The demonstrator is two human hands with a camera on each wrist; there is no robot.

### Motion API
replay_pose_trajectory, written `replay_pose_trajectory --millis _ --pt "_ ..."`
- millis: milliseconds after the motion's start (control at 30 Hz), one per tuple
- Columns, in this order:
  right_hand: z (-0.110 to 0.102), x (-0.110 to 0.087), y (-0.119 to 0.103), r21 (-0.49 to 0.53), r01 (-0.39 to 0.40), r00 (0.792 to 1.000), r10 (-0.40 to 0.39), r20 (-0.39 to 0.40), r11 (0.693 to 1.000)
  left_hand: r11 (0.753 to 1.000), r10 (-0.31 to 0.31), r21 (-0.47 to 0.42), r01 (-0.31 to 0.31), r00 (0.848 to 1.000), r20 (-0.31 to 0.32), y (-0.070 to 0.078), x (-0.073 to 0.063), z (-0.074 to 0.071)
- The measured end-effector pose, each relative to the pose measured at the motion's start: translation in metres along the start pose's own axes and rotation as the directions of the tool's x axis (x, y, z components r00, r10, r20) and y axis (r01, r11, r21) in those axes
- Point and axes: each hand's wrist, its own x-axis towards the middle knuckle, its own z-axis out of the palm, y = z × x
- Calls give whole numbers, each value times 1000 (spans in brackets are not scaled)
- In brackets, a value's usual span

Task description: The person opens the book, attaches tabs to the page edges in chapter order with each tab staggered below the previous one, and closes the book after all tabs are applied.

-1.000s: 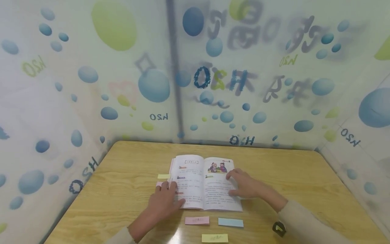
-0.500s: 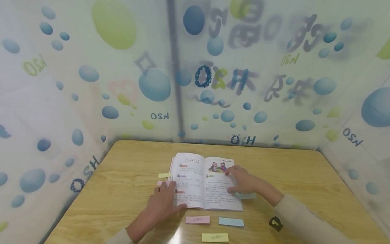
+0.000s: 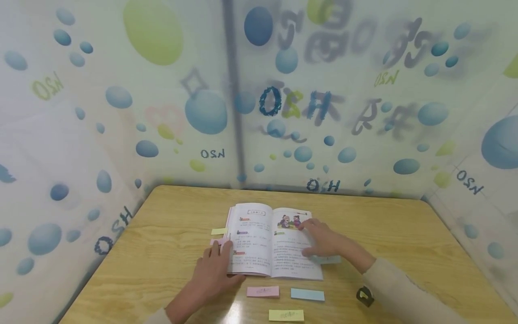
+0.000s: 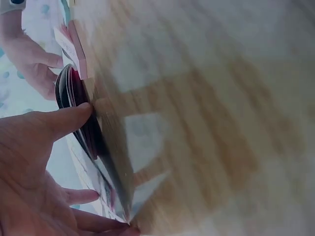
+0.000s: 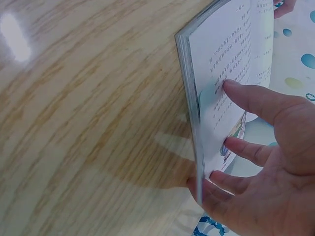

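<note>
An open book (image 3: 252, 234) with printed pages and a small coloured picture lies on the wooden table. My left hand (image 3: 212, 270) rests at its lower left edge, over part of a pink tab (image 3: 218, 242). In the left wrist view the left thumb (image 4: 74, 120) touches the book's lower edge. My right hand (image 3: 323, 240) lies on the right page with fingers spread; the right wrist view shows its thumb (image 5: 246, 96) on the text and some fingertips by the page edge. A pale blue tab (image 3: 329, 260) sticks out beneath the right hand.
Below the book lie a pink sticky note (image 3: 263, 292), a blue sticky note (image 3: 307, 294) and a yellow sticky note (image 3: 286, 315). A small dark object (image 3: 365, 296) is near the right sleeve. A yellow tab (image 3: 219, 231) juts from the book's left side.
The left hand has drawn slightly down and left along the book's edge. The pale blue tab under the right hand has come into view. The right hand stays on the page.
</note>
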Motion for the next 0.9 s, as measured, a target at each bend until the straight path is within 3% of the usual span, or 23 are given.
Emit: replay_pose_trajectory --millis 267,400,667,767,900 --pt "1 -2 -2 -47 0 1000 1 2 999 995 33 -87 -38 998 -60 -3 -4 -1" --pt "2 -2 1 -61 -10 1000 11 5 998 990 54 -126 -70 990 -128 -2 -4 -1" --pt "6 -2 9 -60 8 1000 -9 -4 998 966 142 -170 -193 952 -272 10 -3 -9" --pt "6 -2 10 -63 17 1000 -18 -7 998 946 197 -196 -259 937 -287 16 0 -12" --pt "4 -3 11 -53 41 999 -41 -6 998 911 277 -234 -339 925 -261 25 7 -13"
